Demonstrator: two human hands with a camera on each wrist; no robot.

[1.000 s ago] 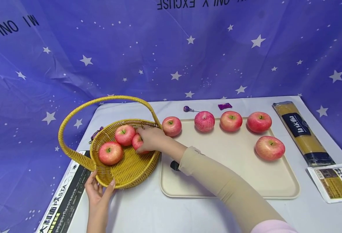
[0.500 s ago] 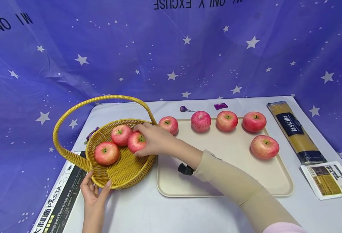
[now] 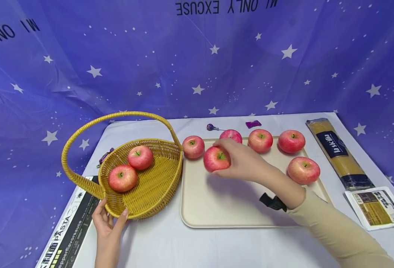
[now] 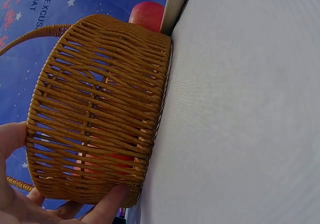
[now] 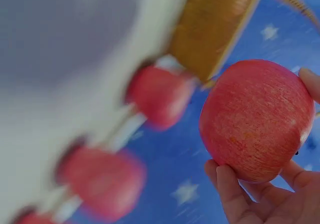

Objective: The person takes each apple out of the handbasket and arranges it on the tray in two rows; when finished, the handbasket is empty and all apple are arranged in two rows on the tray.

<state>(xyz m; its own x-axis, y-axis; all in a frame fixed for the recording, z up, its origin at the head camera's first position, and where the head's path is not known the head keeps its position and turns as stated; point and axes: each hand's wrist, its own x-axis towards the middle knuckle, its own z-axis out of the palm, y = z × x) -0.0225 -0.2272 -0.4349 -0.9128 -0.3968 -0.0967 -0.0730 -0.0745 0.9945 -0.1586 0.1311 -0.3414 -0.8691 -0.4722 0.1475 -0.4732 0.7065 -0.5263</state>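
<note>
My right hand [image 3: 238, 160] holds a red apple [image 3: 216, 159] over the left part of the beige tray [image 3: 197, 208]; in the right wrist view fingers and thumb curl round the apple [image 5: 257, 121]. At the left, my left hand [image 3: 108, 230] grips the near rim of a yellow wicker basket [image 3: 156, 186] with a tall arched handle. Two apples lie in the basket, a redder one [image 3: 140, 157] and a paler one [image 3: 123, 178]. The left wrist view shows the basket's woven side [image 4: 100, 109] close up, with my left fingers [image 4: 107, 206] against it.
Along the tray's back edge sit several apples, from one [image 3: 193, 147] beside the basket to one [image 3: 291, 141] at the right; another apple [image 3: 303, 170] lies nearer. A lollipop [image 3: 211, 127] and purple candy [image 3: 253, 124] lie behind. Pasta pack [image 3: 339, 154], white pouch [image 3: 378, 208], and black box [image 3: 73, 227] flank them.
My right hand has lifted an apple out of the basket and carried it rightward over the tray. My left hand stays on the basket rim.
</note>
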